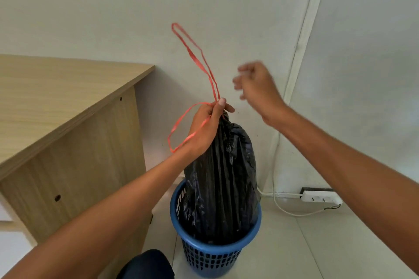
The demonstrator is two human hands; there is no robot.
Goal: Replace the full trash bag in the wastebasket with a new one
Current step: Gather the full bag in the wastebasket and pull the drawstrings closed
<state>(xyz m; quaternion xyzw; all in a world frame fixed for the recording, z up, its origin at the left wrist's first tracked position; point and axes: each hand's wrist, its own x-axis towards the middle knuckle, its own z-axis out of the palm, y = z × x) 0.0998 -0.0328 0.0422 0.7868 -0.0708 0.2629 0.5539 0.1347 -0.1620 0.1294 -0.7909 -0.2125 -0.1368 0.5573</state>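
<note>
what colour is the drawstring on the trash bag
Red-orange; the drawstring shows best in the head view.

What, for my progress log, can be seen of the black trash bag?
The black trash bag is thin, glossy, crinkled plastic, drawn tall and upright, its neck gathered shut by a red drawstring with two loose loops. The left hand grips the neck; the blurred right hand is apart, beside it. Its lower part sits inside the blue wastebasket; whether it rests on the bottom is hidden.

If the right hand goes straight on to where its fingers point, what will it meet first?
Probably the upright loop of the red drawstring, which the left hand pinches; the right hand is blurred and depth is unclear.
</note>
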